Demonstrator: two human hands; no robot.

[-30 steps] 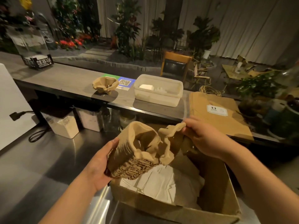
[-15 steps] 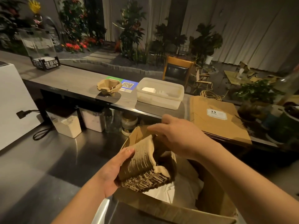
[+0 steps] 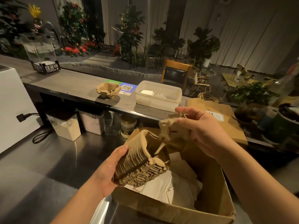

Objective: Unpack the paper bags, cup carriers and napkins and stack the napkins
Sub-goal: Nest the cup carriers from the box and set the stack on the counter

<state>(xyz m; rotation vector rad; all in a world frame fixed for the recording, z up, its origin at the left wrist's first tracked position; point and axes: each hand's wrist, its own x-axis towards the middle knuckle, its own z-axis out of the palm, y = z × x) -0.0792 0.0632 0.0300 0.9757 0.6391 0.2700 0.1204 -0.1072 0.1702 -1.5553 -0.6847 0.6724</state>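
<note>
Over the cardboard box [image 3: 169,209], left hand [image 3: 106,173] gripping carrier stack [image 3: 139,164], right hand [image 3: 202,131] apparently pinching one lifted carrier [image 3: 169,128]

Two bare forearms in view, left hand [image 3: 105,172] and right hand [image 3: 205,131] both ungloved. No sleeves reach visible part of arms (cut off at frame bottom). Nails short, unpainted. Wrists bare, fingers bare.

Dim warm light falls on a steel desk [image 3: 40,167] in the lower left, a raised grey counter shelf [image 3: 72,86] across the middle, a wooden chair [image 3: 176,73] behind it, potted plants [image 3: 129,34] and pale curtains [image 3: 242,29] along the top.
</note>
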